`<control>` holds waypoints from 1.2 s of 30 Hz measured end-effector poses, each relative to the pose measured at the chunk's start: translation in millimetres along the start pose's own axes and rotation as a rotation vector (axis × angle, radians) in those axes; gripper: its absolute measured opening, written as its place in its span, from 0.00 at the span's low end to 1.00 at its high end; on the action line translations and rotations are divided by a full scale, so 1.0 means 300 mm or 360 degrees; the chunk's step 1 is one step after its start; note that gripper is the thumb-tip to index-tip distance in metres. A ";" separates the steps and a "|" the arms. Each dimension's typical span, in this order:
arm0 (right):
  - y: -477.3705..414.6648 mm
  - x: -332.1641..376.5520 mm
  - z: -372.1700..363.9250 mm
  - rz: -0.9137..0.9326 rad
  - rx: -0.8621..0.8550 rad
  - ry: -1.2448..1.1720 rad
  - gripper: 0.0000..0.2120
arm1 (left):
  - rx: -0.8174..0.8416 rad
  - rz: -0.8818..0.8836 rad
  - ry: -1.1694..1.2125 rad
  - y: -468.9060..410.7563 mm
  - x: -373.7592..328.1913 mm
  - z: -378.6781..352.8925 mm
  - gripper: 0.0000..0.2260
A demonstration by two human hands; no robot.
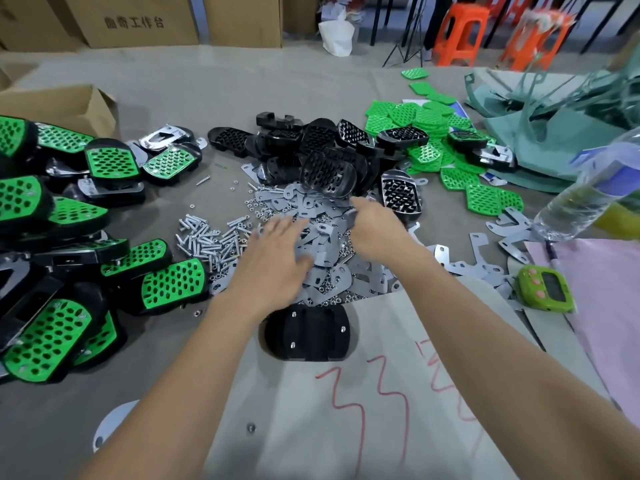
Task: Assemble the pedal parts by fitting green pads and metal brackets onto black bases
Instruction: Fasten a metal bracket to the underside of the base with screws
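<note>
Resting underside-up, black base (306, 336) | long axis left-right | hands (277, 252) spread on metal brackets (325, 237)

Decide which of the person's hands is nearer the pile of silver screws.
Left. The left hand lies just right of the screw pile; the right hand is farther right, over the metal brackets.

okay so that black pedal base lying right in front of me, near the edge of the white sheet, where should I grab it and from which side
Probably take the black pedal base across its two rounded side edges, coming straight down from above. It lies flat with its ribbed underside and four screw points up, so the sides are the only free edges. The bracket pile crowds its far edge, where both hands are, so approach from the near side.
</note>
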State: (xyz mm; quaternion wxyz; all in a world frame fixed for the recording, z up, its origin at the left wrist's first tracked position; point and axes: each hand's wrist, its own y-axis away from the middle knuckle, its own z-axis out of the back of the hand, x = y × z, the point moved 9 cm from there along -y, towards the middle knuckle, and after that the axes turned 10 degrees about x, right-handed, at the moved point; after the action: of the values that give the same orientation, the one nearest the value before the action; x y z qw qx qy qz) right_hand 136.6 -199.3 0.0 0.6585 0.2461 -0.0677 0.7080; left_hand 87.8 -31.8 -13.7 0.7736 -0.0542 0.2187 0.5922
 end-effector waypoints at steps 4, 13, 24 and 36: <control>0.032 0.073 -0.052 0.0186 0.0056 0.0201 0.23 | 0.0186 -0.0033 -0.0165 -0.025 -0.013 -0.040 0.25; -0.028 0.022 0.030 0.0121 -0.0028 -0.0060 0.27 | -0.0400 0.0291 -0.0035 -0.002 0.030 0.110 0.14; 0.033 0.098 -0.070 0.0284 0.0010 0.0071 0.29 | -0.0471 0.0491 0.0537 0.058 0.180 0.118 0.14; 0.104 0.040 -0.003 0.0200 0.0032 -0.0421 0.14 | -0.0485 0.0415 0.0680 0.067 0.175 0.101 0.13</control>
State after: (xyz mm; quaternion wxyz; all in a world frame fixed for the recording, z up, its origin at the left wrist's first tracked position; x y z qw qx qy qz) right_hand 106.1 -192.0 11.8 0.5958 0.3392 -0.1620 0.7098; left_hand 87.9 31.4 -4.3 0.6104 -0.2647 0.2902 0.6878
